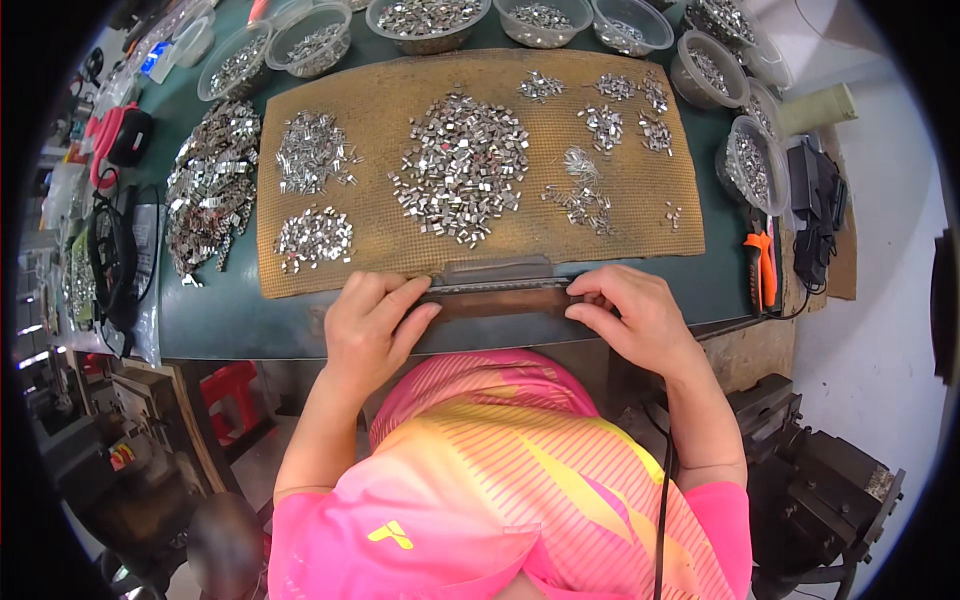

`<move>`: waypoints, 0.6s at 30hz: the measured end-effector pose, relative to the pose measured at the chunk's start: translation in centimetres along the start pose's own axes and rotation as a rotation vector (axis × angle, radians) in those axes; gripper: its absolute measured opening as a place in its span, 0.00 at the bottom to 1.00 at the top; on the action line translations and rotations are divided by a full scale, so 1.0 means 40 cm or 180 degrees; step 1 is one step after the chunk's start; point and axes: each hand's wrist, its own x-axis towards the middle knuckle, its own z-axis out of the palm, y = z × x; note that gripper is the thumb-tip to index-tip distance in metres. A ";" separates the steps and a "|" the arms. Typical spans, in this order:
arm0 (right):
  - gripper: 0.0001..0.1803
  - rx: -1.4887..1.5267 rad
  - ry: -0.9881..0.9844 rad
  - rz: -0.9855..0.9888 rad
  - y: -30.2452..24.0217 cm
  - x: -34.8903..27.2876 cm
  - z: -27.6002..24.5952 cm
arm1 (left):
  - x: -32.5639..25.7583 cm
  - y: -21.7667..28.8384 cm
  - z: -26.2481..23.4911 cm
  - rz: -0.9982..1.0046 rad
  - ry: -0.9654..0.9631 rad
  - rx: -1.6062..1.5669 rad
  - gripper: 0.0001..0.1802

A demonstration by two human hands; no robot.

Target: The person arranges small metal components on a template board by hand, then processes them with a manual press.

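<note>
The left hand (368,322) and right hand (632,316) are closed on opposite ends of a long narrow metal strip (497,297), which is held at the near edge of the desk (230,320). Clear plastic bowls (428,20) ranged along the far and right rim are seen filled with small silvery metal pieces. Further pieces are heaped in sorted piles (460,165) on a tan mesh mat (380,255). The strip's long axis is laid left to right, parallel to the mat's near edge and just beside it. Bare green desk surface is left only in a thin band between mat and desk edge.
</note>
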 end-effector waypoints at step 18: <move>0.33 0.0251 -0.1031 0.0649 -0.015 -0.029 -0.017 | -0.018 -0.003 -0.026 0.0459 -0.0122 -0.0622 0.20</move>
